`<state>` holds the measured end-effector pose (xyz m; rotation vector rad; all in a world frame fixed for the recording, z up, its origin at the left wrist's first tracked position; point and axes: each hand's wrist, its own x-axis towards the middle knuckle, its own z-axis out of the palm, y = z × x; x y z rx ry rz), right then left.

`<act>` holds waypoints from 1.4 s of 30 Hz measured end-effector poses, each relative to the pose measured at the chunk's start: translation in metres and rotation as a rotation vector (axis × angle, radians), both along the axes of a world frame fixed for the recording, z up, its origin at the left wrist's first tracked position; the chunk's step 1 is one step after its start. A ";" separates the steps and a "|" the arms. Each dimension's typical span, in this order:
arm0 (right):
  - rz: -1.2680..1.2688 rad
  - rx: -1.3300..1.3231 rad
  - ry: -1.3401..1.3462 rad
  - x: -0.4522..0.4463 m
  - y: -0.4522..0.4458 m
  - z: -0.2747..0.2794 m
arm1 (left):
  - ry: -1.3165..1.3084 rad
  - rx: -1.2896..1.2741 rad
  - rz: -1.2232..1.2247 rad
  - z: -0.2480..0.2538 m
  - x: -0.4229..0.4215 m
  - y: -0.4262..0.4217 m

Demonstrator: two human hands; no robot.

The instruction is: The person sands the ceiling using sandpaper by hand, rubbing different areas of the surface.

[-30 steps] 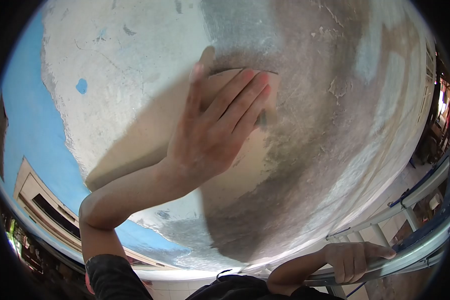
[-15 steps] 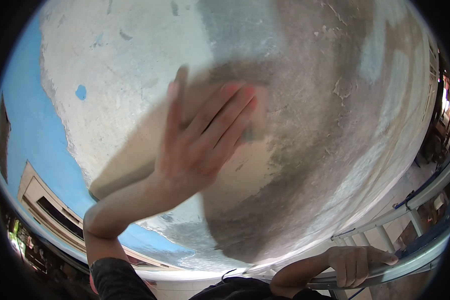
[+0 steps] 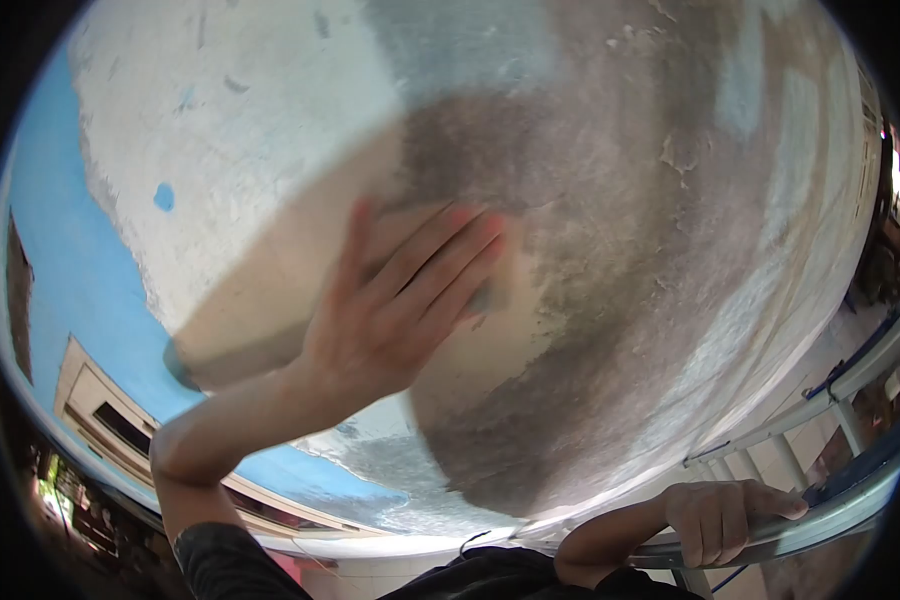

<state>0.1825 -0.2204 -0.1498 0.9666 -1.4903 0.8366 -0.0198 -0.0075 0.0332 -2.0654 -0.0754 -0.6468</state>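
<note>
My left hand (image 3: 395, 300) lies against the patchy wall (image 3: 240, 120), its back toward me. Several fingers are close together and one stands apart on the left. Under the fingertips is a blurred, flat tan piece (image 3: 513, 265) that looks like sandpaper, pressed to the wall; most of it is hidden by the hand. At lower right my right hand (image 3: 715, 520) is wrapped over a metal ladder rail (image 3: 820, 530).
Bright blue paint (image 3: 45, 230) covers the wall's left part, bordering bare, scraped plaster. A framed vent or window (image 3: 110, 410) is at lower left. Ladder rungs (image 3: 790, 455) and floor tiles (image 3: 760, 410) show at lower right. My arm's shadow falls on the wall.
My left hand has slid down the wall a little, with the flat piece under its fingers. My right hand keeps its hold on the rail; the view has shifted slightly.
</note>
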 end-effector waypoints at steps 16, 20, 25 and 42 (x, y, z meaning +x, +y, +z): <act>0.111 -0.069 -0.003 -0.005 -0.006 -0.005 | 0.086 0.005 0.017 -0.004 -0.017 0.008; 0.065 -0.076 0.050 -0.008 -0.009 -0.008 | 0.008 0.049 -0.093 0.015 0.028 0.003; 0.007 -0.077 0.082 -0.006 -0.009 -0.012 | 0.047 0.010 -0.090 0.022 0.048 -0.005; -0.059 -0.111 0.075 -0.004 -0.011 -0.010 | 0.108 0.033 0.004 0.006 0.017 -0.003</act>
